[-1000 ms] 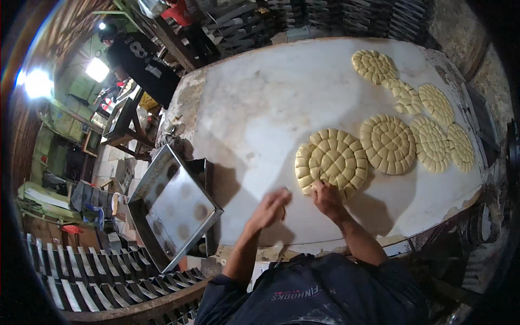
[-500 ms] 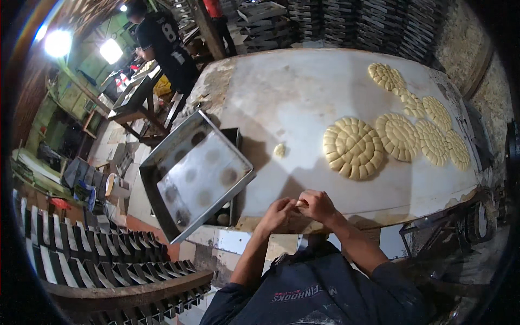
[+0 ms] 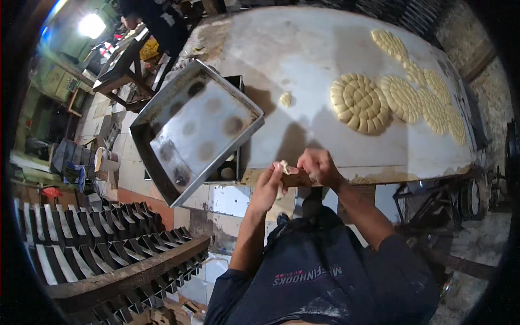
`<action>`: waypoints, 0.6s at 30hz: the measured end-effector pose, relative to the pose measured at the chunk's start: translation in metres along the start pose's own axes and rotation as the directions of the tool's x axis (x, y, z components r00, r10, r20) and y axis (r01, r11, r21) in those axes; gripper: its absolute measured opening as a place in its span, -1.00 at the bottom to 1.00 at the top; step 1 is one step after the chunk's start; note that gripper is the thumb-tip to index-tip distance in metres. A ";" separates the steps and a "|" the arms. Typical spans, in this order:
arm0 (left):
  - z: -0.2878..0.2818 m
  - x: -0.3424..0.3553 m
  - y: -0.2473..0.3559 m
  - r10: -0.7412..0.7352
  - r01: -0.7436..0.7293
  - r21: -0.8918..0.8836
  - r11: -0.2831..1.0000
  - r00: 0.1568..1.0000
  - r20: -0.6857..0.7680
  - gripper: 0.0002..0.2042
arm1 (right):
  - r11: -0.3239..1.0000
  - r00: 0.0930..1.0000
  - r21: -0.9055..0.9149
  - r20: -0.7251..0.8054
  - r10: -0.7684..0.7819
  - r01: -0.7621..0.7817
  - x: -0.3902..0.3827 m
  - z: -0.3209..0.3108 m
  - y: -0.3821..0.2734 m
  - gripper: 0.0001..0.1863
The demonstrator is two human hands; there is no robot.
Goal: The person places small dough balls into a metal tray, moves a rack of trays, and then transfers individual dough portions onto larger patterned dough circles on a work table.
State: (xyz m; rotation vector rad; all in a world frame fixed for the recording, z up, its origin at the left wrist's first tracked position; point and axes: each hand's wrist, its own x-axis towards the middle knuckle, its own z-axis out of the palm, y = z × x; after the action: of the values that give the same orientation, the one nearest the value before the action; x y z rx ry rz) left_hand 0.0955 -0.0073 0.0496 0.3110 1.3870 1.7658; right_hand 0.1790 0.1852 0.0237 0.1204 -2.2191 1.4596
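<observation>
At the table's front edge, my left hand (image 3: 267, 186) pinches a small pale scrap of dough (image 3: 284, 166). My right hand (image 3: 318, 168) is just beside it with curled fingers; whether they grip anything is unclear. A small dough lump (image 3: 285, 99) lies alone on the pale tabletop (image 3: 265, 49). To its right are several flat rounds of dough scored into segments, the closest one (image 3: 359, 104) being the largest in view.
Two stacked metal trays, the upper one (image 3: 200, 130) tilted askew, sit at the table's left end. Racks of metal pans (image 3: 108, 244) stand at lower left. A co-worker in dark clothes (image 3: 151, 21) stands at another table (image 3: 122, 70); a bucket (image 3: 106, 158) is on the tiled floor.
Both hands have left the large dough round and come together at the front edge. The lone lump now shows on the tabletop. The view has tilted, shifting the table upward.
</observation>
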 end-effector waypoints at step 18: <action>0.116 0.113 0.004 0.203 -0.282 0.873 0.399 0.955 0.216 -0.83 | 0.950 0.979 -0.261 -0.148 0.138 -0.174 0.003 -0.101 0.049 -0.74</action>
State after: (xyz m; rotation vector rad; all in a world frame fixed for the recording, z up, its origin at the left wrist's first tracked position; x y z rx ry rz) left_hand 0.0995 0.1542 0.0606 1.2107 2.2354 0.9843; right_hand 0.1946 0.2958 0.0160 -0.2389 -2.3398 1.1850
